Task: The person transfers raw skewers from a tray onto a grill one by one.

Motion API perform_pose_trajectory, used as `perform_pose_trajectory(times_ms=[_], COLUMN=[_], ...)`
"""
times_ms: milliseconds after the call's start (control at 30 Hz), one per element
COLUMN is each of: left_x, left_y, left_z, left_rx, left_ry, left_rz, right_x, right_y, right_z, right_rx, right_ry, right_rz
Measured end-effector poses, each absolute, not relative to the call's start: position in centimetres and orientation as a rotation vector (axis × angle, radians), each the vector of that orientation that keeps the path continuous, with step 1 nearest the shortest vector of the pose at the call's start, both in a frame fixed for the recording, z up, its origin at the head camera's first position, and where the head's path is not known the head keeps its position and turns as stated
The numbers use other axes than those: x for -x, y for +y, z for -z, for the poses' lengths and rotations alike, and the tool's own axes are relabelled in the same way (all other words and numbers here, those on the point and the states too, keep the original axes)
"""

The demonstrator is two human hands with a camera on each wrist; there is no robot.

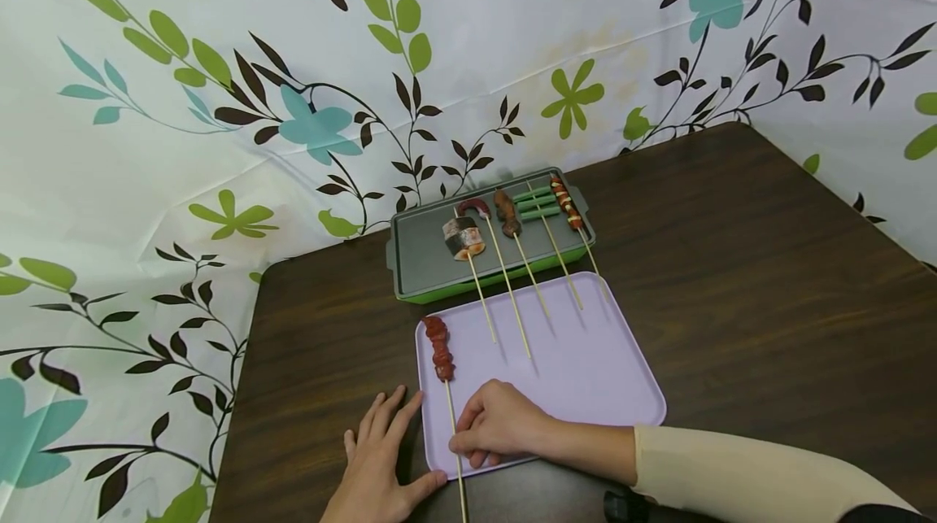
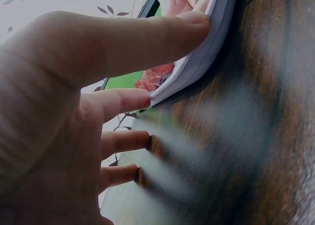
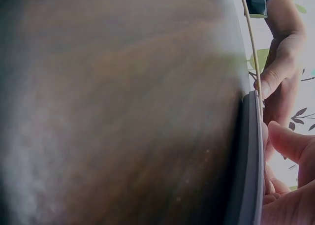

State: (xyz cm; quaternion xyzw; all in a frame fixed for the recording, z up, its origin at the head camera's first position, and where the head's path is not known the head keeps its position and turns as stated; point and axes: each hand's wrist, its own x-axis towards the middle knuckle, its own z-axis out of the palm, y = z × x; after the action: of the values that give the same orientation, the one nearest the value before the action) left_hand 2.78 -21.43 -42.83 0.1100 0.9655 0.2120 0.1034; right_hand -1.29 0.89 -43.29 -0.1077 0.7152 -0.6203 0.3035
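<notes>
Lying along the left side of a lilac tray [image 1: 586, 376], a red meat skewer [image 1: 440, 348] is pinched by its thin wooden stick between the curled fingers of the right hand [image 1: 500, 425], which rests on the tray's near left corner; the stick runs past the tray's near rim and out over the dark wooden table [image 1: 769, 279]. The left hand [image 1: 381, 462] is laid flat on the table just beside the tray, its fingers straight and released, with the thumb pressed against the tray's near left edge; in the left wrist view the thumb tip [image 2: 194, 25] is seen touching the tray's pale rim [image 2: 197, 67], and the red meat [image 2: 157, 77] shows beyond it. In the right wrist view the stick [image 3: 252, 48] is seen crossing the tray's edge, with the left thumb close beside it. Behind the lilac tray, and touching or nearly touching its far edge, a green tray with a grey top [image 1: 420, 250] is set, on which five more skewers are laid side by side: a banded chunk [image 1: 464, 238], a curved red sausage [image 1: 474, 206], a brown piece [image 1: 507, 212], green stalks [image 1: 536, 203] and a red-and-white striped one [image 1: 567, 202]. Their sticks reach forward over the lilac tray. A flowered cloth [image 1: 220, 100] is hung behind the table.
</notes>
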Motion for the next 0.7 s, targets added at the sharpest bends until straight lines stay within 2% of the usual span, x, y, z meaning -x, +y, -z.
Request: perform_pose_trajectory(times_ms=[700], left_x=[-2.89], left_y=[-21.36], left_z=[42.92], left_rx=[-0.294], left_ry=[2.834], left_rz=[-0.619], right_x=[0.94], right_y=[0.49], right_z=[43.50], right_rx=[0.261], right_ry=[1.937], right_rz=[1.647])
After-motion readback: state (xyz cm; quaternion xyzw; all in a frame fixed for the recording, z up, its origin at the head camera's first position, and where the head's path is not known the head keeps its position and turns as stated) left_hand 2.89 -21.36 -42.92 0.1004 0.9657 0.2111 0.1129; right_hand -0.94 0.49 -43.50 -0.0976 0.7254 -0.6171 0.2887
